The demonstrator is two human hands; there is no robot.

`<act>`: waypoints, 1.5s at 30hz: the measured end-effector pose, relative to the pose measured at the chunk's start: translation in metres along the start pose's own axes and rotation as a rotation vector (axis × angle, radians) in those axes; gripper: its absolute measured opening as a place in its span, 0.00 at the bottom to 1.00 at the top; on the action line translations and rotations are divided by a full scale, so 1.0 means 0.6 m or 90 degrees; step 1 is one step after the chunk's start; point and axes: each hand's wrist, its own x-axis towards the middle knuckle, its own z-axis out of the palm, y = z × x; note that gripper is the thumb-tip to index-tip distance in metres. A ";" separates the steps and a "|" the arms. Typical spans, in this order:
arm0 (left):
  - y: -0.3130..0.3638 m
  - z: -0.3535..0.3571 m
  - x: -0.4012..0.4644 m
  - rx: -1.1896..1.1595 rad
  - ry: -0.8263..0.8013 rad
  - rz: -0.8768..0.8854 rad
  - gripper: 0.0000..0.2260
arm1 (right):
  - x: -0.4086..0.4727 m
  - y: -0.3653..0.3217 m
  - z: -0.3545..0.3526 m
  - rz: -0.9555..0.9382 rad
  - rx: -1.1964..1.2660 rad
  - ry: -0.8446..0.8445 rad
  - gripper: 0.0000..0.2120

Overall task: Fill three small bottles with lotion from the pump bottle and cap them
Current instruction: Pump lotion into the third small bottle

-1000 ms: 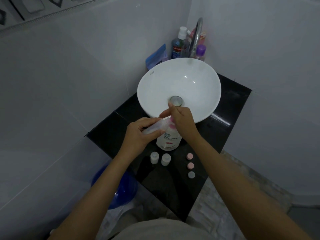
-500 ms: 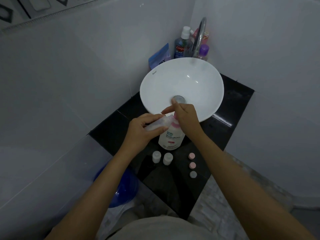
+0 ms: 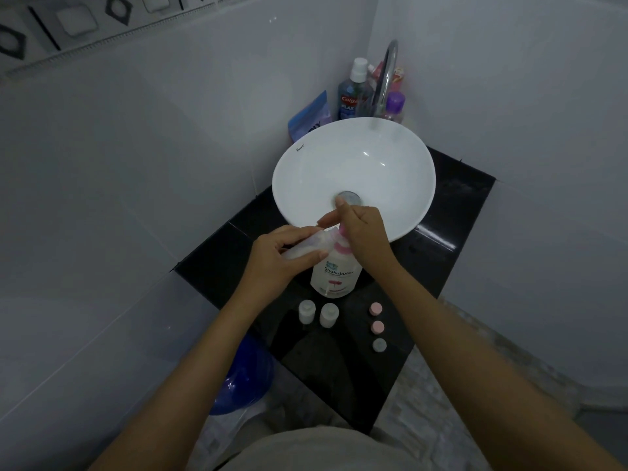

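Observation:
A white pump bottle (image 3: 336, 275) with a pink pump stands on the black counter (image 3: 452, 239) in front of the basin. My left hand (image 3: 277, 258) grips a small clear bottle (image 3: 311, 246), tilted on its side with its mouth at the pump spout. My right hand (image 3: 363, 231) rests on top of the pink pump head and hides most of it. Two small white bottles (image 3: 307, 311) (image 3: 329, 315) stand upright and uncapped nearer to me. Two pink caps (image 3: 376, 309) (image 3: 377, 327) and a pale grey cap (image 3: 379, 345) lie in a row to their right.
A white round basin (image 3: 353, 154) sits behind the pump bottle, with a chrome tap (image 3: 387, 76) above it. Mouthwash (image 3: 351, 93), a purple-capped bottle (image 3: 394, 105) and a blue pouch (image 3: 309, 117) crowd the back corner. A blue bucket (image 3: 243, 379) stands on the floor left of the counter.
The view has shifted slightly. Both hands stay at the pump, the left keeping the small bottle at the spout and the right on the pump head.

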 end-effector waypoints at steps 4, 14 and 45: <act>-0.007 0.004 -0.003 0.021 -0.008 -0.016 0.16 | -0.008 0.012 0.008 0.027 -0.010 -0.005 0.22; 0.007 -0.003 0.000 0.010 -0.004 0.004 0.17 | 0.001 -0.012 -0.003 -0.009 -0.027 -0.019 0.19; 0.006 -0.003 0.004 0.015 -0.016 -0.018 0.17 | 0.000 -0.009 -0.009 -0.004 -0.045 -0.053 0.18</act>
